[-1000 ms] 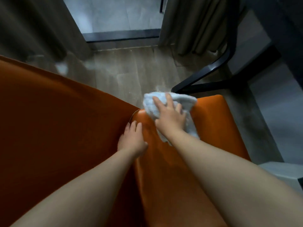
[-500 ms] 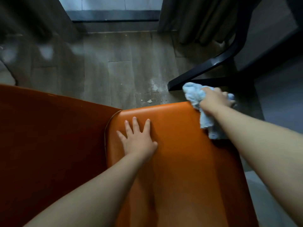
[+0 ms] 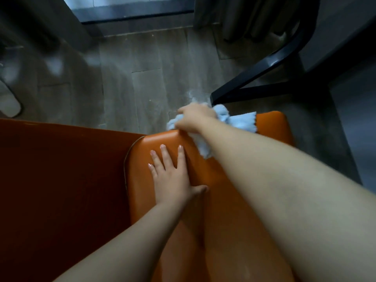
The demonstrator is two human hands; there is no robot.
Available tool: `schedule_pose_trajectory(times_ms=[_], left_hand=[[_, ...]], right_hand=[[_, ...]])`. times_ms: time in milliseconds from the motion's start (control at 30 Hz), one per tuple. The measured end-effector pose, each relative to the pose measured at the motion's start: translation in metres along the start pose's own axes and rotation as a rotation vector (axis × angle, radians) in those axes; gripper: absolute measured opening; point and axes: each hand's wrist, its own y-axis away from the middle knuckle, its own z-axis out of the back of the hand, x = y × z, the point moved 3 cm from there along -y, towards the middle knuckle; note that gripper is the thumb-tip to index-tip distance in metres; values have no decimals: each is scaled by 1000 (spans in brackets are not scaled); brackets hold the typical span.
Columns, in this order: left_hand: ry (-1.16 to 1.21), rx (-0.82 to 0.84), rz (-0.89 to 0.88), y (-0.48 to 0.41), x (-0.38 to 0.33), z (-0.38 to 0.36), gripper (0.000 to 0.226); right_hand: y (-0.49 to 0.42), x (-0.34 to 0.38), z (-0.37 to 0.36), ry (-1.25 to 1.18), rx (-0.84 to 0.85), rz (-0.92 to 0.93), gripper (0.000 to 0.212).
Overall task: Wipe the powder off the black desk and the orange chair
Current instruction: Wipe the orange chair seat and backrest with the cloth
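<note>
Fingers (image 3: 184,115) of the right hand (image 3: 195,118) are curled tight around a bunched pale blue cloth (image 3: 236,121), pressing it onto the far front edge of the orange chair (image 3: 223,200) seat. The left hand (image 3: 173,176) lies flat and spread on the seat, holding nothing, just bracing the chair.

Half a second ago the cloth was off the right front corner of the seat, beside the black frame (image 3: 260,68); now it has swept back leftward along the front edge and sits near the middle of it, part of the cloth trailing to the right over the seat. A faint whitish haze hangs just beyond the hand over the wooden floor (image 3: 142,88), which suggests powder is being pushed off the edge rather than lifted. The left hand has barely shifted, its fingers a little closer together than before.

Judging from this, the wiping of the chair's front edge is under way, stroke by stroke. The seat near the viewer looks clean, though glare makes that uncertain. Whether the black frame at upper right belongs to the bench is unclear, and no bench top is in view.
</note>
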Motion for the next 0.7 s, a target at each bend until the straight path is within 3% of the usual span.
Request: schedule_pose_trajectory(times_ms=[133,200,367,567,700], left_hand=[[-25,7,8,0,0,-1,125],[-31,7,8,0,-1,-1,125],[-47,3,2,0,-2,-1,125],[-47,-8,2,0,-2,-2,126],[-47,-18,9,-2,-2,-3,126]], right_hand=[[7,-96,24,126,-56,-357,51],[18,-140,30,76,-112,-483,50],[34,-182,26,-409,-415,-570,45],[54,-210,17,-873,-592,-670,40],[102,-240,-32,-1094,-490,-827,43]])
